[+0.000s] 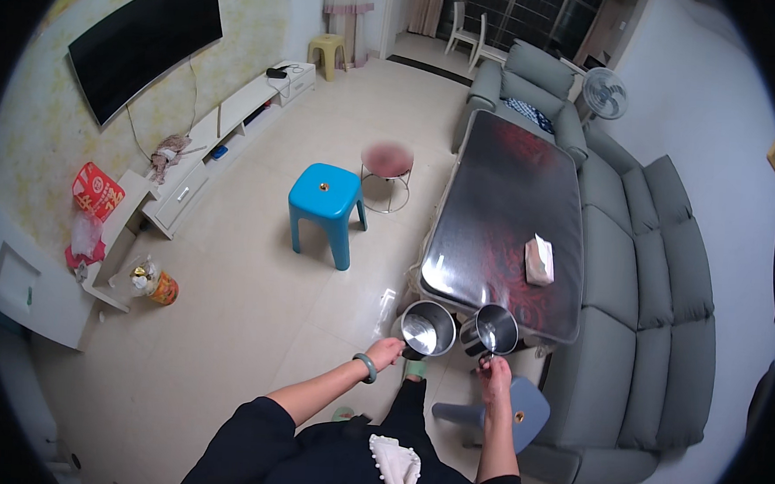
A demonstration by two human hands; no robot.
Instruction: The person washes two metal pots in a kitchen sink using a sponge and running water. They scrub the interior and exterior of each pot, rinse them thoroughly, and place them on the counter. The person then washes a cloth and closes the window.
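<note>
My left hand (385, 354) grips the handle of a round stainless steel pot (427, 329), with light shining on its inner bottom. To the right, a second steel vessel, a deep mug-like pot (490, 332), hangs by its handle from my right hand (495, 378). The two vessels are side by side with a small gap between them, near the front edge of a dark glossy table (488, 201). A jade-coloured bangle circles my left wrist. Whether either vessel holds anything is unclear.
A tissue pack (539, 262) lies on the table. Grey sofa (621, 307) runs along the right. A grey-blue stool (528, 414) stands by my right forearm, a blue stool (326, 193) and a small round stool (388, 160) ahead. At left are a waste bin (164, 289) and white TV cabinet (183, 195).
</note>
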